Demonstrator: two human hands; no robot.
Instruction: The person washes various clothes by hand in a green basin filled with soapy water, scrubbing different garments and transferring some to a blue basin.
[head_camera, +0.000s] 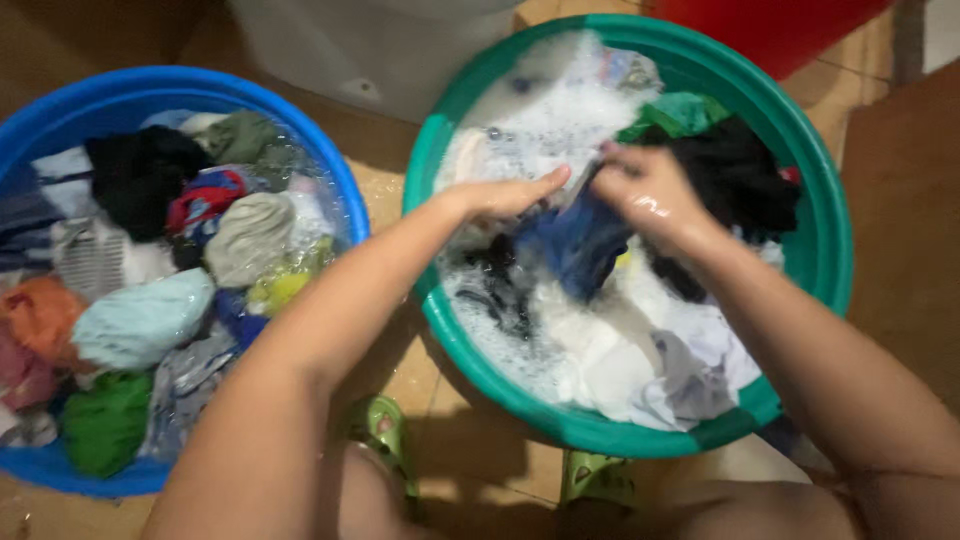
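Note:
A green round basin (826, 240) holds soapy water, foam and several wet clothes. Over its middle, both my hands grip a dark blue cloth (572, 246). My left hand (508, 194) pinches its upper left part with fingers stretched flat. My right hand (650, 192) is fisted on the cloth's top, wet and shiny. A black garment (740, 172) and a green one (680, 112) lie at the basin's far right. White and grey pieces (660, 370) sit at its near side.
A blue basin (345, 185) at the left is piled with several wrung clothes in many colours. My feet in green sandals (385, 425) rest on the tiled floor between the basins. A white container (380, 45) and a red tub (790, 30) stand behind.

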